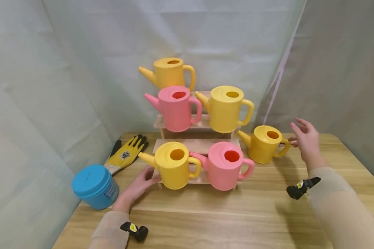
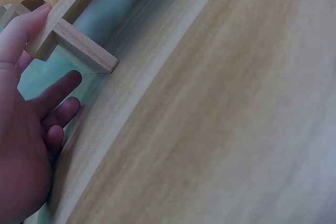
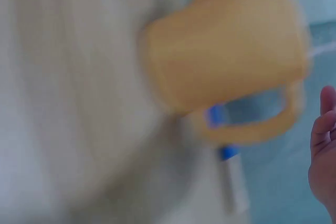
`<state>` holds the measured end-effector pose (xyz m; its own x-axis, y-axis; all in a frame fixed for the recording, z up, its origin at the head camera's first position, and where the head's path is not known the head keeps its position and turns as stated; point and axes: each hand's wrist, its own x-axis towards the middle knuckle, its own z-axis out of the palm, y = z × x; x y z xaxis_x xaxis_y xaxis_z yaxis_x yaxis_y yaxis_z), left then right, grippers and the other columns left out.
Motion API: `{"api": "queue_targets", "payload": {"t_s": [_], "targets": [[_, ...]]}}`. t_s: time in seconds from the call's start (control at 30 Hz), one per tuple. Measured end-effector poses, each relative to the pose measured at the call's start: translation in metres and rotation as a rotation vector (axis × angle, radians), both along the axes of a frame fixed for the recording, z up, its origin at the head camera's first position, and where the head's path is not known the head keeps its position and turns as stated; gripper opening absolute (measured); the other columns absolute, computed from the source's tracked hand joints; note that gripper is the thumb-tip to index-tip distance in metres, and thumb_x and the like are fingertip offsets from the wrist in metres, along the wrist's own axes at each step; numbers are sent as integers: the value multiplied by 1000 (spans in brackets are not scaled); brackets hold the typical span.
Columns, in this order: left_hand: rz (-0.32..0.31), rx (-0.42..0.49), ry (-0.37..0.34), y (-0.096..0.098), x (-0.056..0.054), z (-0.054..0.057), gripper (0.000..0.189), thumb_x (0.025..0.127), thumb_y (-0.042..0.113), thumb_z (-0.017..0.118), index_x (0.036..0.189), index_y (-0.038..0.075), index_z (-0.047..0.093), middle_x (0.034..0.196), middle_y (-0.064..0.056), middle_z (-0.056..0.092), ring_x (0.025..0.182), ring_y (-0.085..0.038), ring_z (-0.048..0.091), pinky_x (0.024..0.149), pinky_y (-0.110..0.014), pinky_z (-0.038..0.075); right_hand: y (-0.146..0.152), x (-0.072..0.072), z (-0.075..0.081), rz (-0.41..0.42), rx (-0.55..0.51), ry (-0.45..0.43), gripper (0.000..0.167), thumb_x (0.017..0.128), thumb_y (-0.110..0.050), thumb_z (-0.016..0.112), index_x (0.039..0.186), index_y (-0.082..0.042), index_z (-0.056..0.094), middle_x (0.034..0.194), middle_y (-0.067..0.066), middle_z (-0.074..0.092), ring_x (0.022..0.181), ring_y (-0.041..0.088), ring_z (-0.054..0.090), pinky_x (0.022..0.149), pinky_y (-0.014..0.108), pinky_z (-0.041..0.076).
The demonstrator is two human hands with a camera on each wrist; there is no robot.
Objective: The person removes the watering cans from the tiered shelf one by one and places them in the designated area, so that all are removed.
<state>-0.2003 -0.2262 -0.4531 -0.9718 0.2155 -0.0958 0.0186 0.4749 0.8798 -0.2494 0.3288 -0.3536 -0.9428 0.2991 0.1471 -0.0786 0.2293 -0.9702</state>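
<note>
My left hand (image 1: pixel 142 183) is at the left end of a stepped wooden rack (image 1: pixel 202 145). In the left wrist view its thumb touches the end of a shelf board (image 2: pixel 84 45), while several fingers (image 2: pixel 62 111) sit loosely below. Beside the thumb, a yellow watering can (image 1: pixel 174 173) stands on the lowest shelf. My right hand (image 1: pixel 308 140), fingers loosely bent, is just right of another yellow watering can (image 1: pixel 263 147) on the table. The right wrist view shows a gap between that hand and the can's handle (image 3: pixel 257 129).
A pink watering can (image 1: pixel 222 173) shares the lowest shelf. Higher up stand another pink can (image 1: pixel 176 112), a yellow one (image 1: pixel 225 112) and one more yellow can (image 1: pixel 169 74) at the top. Left on the table (image 1: pixel 187 221) are a blue lidded tub (image 1: pixel 95 186) and yellow-black work gloves (image 1: pixel 126 155).
</note>
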Motion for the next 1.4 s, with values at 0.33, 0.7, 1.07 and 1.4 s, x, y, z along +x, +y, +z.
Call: {"api": "queue_targets", "payload": {"t_s": [0.33, 0.7, 1.07, 1.4], "targets": [[-5, 16, -12, 5, 6, 12, 67, 86, 42, 65, 142, 21, 34, 149, -15, 29, 135, -36, 27, 107, -58, 20, -56, -33, 110, 114, 254, 4, 67, 89, -49, 54, 145, -19, 34, 138, 14, 47, 68, 3, 61, 51, 19, 45], [-3, 6, -3, -2, 4, 4, 68, 85, 46, 64, 142, 25, 34, 149, -12, 30, 135, -34, 28, 107, -58, 20, -133, -59, 178, 260, 475, -58, 66, 90, -50, 53, 146, -23, 32, 136, 11, 49, 78, 15, 60, 60, 28, 46], [-20, 13, 11, 3, 6, 4, 65, 85, 45, 64, 140, 25, 36, 149, -11, 31, 136, -33, 27, 108, -57, 20, -212, -70, 203, 366, 618, -85, 59, 93, -43, 53, 144, -20, 35, 136, 4, 49, 101, 23, 57, 89, 34, 45], [-11, 24, 27, 7, 10, 6, 63, 85, 43, 65, 139, 25, 37, 148, -10, 32, 136, -32, 28, 108, -56, 20, -258, -78, 214, 337, 724, -77, 57, 93, -32, 55, 144, -18, 35, 135, 2, 50, 115, 17, 52, 92, 29, 44]]}}
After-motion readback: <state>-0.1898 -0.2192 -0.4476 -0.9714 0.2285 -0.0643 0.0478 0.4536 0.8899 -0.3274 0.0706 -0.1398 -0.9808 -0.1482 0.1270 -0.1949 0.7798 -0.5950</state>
